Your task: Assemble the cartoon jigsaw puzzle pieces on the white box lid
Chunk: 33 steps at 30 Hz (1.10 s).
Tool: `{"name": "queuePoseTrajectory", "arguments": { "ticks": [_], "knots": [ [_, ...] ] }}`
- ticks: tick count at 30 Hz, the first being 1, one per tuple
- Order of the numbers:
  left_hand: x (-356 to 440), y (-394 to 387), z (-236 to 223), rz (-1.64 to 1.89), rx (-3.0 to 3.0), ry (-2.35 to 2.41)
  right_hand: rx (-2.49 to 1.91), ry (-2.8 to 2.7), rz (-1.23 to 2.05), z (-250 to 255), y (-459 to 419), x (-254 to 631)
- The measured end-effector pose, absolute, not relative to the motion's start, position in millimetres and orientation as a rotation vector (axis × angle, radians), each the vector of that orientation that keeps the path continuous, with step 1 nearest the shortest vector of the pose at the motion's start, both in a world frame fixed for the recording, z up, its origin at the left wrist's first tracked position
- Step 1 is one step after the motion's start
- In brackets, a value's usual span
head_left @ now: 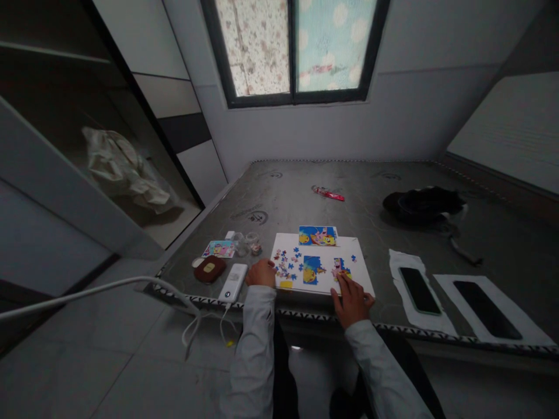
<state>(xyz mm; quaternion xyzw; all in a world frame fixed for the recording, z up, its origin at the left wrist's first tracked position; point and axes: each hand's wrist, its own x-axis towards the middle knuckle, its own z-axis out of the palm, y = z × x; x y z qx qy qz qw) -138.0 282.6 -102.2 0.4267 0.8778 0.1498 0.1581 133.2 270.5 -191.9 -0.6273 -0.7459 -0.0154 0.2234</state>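
A white board (323,246) lies in front of me with a jigsaw puzzle on it. My left hand (261,273) rests at the board's left edge, fingers curled; whether something is in them is hidden. Close by, loose jigsaw pieces (286,269) are scattered. My right hand (353,299) lies over the near right part of the board, fingers stretched out and apart. Its fingertips touch a small joined puzzle section (338,266). Left of that is a larger joined section (310,270), blue and yellow. A single blue piece (353,258) lies to the right. The picture card (318,235) is at the board's far edge.
Left of the board are a white power bank (234,283) with a cable, a brown case (210,268), clear small containers (247,243) and a colourful card (219,249). Rightward lie two phones (420,290) on white sheets and a dark bag (425,205). A red wrapper (328,193) lies farther back.
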Motion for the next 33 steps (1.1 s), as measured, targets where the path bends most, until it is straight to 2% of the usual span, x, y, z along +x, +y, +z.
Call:
{"name": "queuePoseTrajectory", "arguments": {
  "ticks": [11,18,27,33],
  "knots": [
    [-138,281,-102,0.466,1.249,2.517,-1.723,-2.044,-0.048,-193,272,132],
    [-132,270,-93,0.662,1.384,2.464,-1.759,-2.047,-0.061,-189,271,130],
    [-116,220,-136,0.852,1.571,2.287,-1.754,-2.049,0.008,-187,271,131],
    [-103,227,-139,0.839,1.675,2.276,-1.746,-2.032,0.009,-187,272,130]
  ]
}}
